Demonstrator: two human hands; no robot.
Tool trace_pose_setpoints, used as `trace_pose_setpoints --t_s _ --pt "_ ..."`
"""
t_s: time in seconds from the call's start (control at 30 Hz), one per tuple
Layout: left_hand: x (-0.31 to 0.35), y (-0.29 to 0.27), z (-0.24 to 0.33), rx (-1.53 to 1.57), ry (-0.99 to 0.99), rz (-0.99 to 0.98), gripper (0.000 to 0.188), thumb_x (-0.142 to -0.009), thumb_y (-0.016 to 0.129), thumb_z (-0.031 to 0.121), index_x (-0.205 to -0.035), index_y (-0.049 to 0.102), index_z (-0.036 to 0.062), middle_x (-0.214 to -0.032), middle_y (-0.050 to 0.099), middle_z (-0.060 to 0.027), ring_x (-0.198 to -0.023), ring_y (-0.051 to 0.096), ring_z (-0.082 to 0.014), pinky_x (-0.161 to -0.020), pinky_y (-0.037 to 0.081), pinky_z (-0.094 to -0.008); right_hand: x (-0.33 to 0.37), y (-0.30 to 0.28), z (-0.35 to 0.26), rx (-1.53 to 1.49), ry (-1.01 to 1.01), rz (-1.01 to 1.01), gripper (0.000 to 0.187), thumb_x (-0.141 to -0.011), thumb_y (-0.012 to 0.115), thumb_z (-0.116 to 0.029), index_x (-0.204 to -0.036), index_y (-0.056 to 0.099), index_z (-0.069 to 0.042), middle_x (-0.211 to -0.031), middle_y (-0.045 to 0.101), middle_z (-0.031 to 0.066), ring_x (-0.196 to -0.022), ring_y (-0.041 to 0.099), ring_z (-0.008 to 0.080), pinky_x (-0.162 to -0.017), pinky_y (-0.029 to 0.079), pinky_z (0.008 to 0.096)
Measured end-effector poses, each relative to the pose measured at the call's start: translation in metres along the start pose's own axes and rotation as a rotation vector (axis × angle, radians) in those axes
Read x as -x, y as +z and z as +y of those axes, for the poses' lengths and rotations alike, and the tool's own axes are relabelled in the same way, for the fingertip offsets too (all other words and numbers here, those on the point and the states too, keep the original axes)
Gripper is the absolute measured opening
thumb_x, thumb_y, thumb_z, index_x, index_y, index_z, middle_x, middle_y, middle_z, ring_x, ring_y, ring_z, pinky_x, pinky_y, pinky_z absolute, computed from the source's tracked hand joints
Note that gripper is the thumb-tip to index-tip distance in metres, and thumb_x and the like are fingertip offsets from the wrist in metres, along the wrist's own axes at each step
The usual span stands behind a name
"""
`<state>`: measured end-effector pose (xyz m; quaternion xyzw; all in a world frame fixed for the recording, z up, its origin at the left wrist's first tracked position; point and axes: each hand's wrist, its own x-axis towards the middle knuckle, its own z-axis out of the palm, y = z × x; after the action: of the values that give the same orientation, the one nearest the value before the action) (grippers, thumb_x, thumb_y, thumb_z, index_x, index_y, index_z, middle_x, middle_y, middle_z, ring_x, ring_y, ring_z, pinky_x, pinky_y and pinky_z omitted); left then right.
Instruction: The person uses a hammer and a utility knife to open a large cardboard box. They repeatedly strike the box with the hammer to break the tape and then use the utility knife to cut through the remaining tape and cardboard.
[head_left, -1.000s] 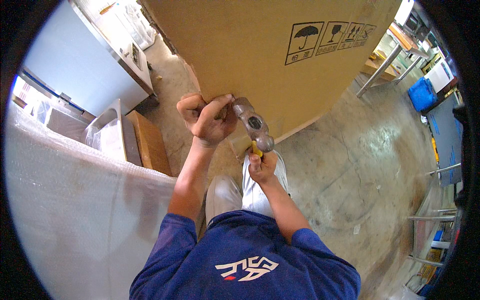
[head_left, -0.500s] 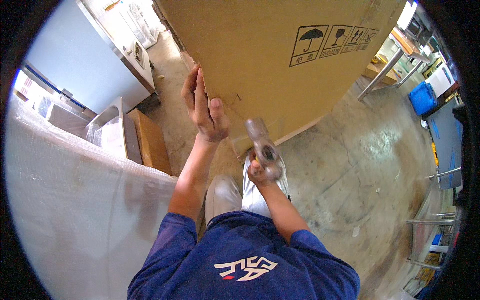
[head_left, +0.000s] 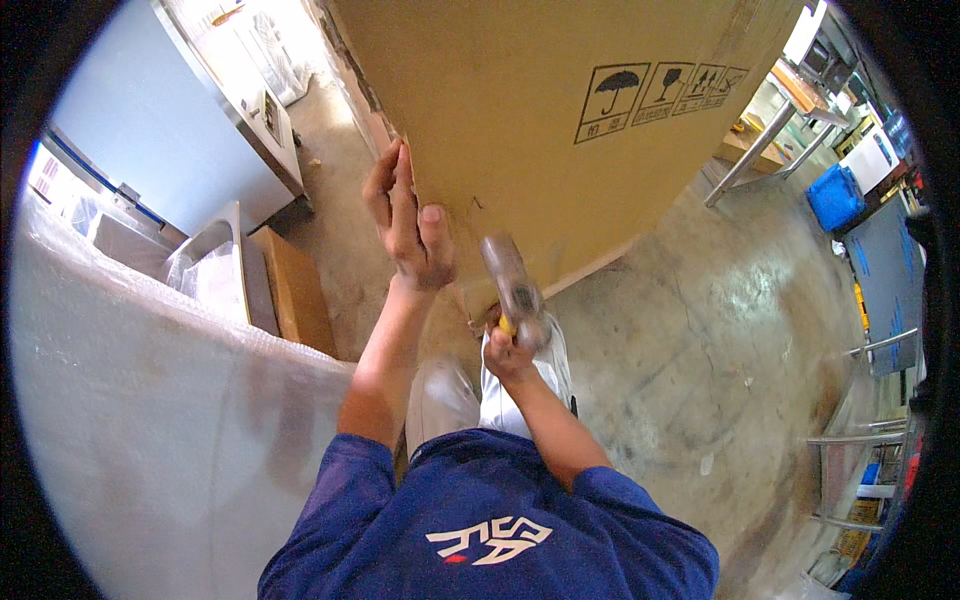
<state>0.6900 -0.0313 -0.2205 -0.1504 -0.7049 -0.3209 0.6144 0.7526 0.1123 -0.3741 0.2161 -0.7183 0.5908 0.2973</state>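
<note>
A large brown cardboard panel (head_left: 530, 150) with printed handling symbols stands upright in front of me. My left hand (head_left: 415, 235) rests against its left edge, fingers stretched upward and thumb along the face side. In my right hand (head_left: 509, 352) is a hammer (head_left: 512, 280), its heavy metal head close to the panel's lower part and a bit of yellow handle showing. The head is somewhat blurred; whether it touches the cardboard I cannot tell. Most of the handle is hidden by my fingers.
On the left stand a plastic-wrapped surface (head_left: 170, 430), a steel sink (head_left: 222, 275), a brown box (head_left: 295, 290) and a pale metal cabinet (head_left: 170, 110). To the right are a metal-legged table (head_left: 765, 145), a blue bin (head_left: 836, 197) and metal racks along the concrete floor (head_left: 690, 350).
The hammer and my right hand have shifted slightly to the left. My left hand stays at the panel's edge, and the whole view has turned a little.
</note>
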Motion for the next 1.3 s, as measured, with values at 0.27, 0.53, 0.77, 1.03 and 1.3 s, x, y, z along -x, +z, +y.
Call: trace_pose_setpoints --t_s 0.27,0.53,0.77,1.03,1.3 --pt "-0.001 0.0 0.002 0.028 -0.003 0.007 0.056 -0.104 0.041 0.03 -0.137 0.049 -0.014 -0.141 0.045 -0.028 -0.132 0.043 -0.0367 -0.11 0.036 -0.044 0.007 0.011 -0.004 -0.041 0.109 0.052 0.037 -0.095 0.058 -0.044 -0.091 0.063 -0.008 -0.07 0.06 0.0118 -0.059 0.058 0.0299 -0.052 0.046 0.0381" --pt "0.001 0.001 0.0 0.009 0.006 0.013 0.057 -0.104 0.04 0.032 -0.137 0.049 -0.0144 -0.14 0.045 -0.0281 -0.131 0.044 -0.0367 -0.11 0.035 -0.044 0.026 0.025 0.017 -0.161 0.115 -0.021 0.055 -0.098 0.049 -0.057 -0.09 0.058 -0.004 -0.073 0.056 0.0081 -0.06 0.052 0.0204 -0.054 0.04 0.0339" --pt "0.0 0.001 0.003 0.016 -0.019 -0.01 0.057 -0.103 0.041 0.032 -0.137 0.049 -0.0142 -0.14 0.045 -0.0284 -0.131 0.044 -0.0367 -0.11 0.035 -0.0441 0.025 0.035 0.015 -0.379 -0.082 0.129 0.062 -0.095 0.046 -0.066 -0.098 0.044 -0.005 -0.065 0.048 0.0059 -0.053 0.048 0.016 -0.048 0.041 0.0312" --pt "0.001 0.003 0.002 0.031 -0.031 0.03 0.059 -0.103 0.041 0.033 -0.136 0.05 -0.0149 -0.138 0.048 -0.0283 -0.131 0.044 -0.0362 -0.11 0.035 -0.0438 0.03 0.051 -0.003 -0.742 0.166 0.3 0.068 -0.089 0.052 -0.073 -0.093 0.052 -0.005 -0.067 0.05 0.0073 -0.052 0.047 0.0162 -0.046 0.039 0.0301" --pt "-0.003 0.001 0.006 0.029 -0.035 0.023 0.055 -0.103 0.041 0.03 -0.135 0.052 -0.0136 -0.14 0.046 -0.0276 -0.131 0.043 -0.0352 -0.11 0.035 -0.0431 0.024 0.055 -0.008 -0.93 0.45 0.103 0.071 -0.082 0.062 -0.073 -0.092 0.052 -0.004 -0.072 0.052 0.0069 -0.057 0.05 0.0163 -0.05 0.04 0.0299"
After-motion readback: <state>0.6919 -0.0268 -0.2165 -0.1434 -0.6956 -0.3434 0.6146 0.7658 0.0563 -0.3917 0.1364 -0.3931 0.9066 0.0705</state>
